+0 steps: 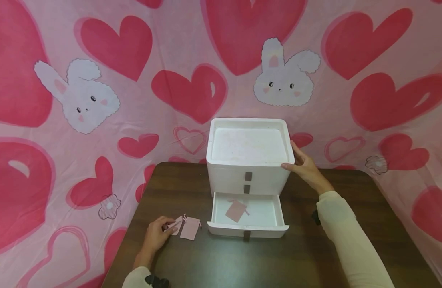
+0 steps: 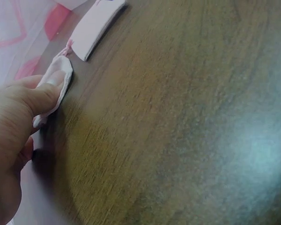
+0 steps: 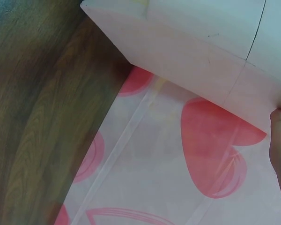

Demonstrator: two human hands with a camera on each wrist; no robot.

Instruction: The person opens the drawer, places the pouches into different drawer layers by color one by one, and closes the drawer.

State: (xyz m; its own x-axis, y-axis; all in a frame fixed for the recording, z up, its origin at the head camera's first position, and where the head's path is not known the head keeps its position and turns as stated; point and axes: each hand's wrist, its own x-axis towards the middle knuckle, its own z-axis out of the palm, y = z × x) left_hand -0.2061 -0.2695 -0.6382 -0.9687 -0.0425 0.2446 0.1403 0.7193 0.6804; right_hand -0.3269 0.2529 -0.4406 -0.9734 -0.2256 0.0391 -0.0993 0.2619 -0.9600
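Observation:
On the dark table, my left hand (image 1: 157, 235) pinches a small pink drawstring pouch (image 2: 65, 70) between thumb and fingers. A second pink pouch (image 1: 190, 229) lies flat just to its right. The white drawer unit (image 1: 226, 178) stands farther back with its bottom drawer (image 1: 268, 229) pulled out. Inside that drawer rests another pink pouch (image 1: 236, 211), lying at a slant. My right hand (image 1: 308, 171) touches the unit's upper right corner, thumb at the front and fingers along the side. In the right wrist view only a finger (image 3: 279, 123) shows against the white side.
The wooden table (image 1: 257, 264) extends in front of the unit and to both sides. Behind it hangs a pink cloth (image 1: 239, 96) printed with hearts and rabbits. Two upper drawers with grey tabs (image 1: 248, 176) are closed. The unit's top is a shallow rimmed tray (image 1: 248, 146).

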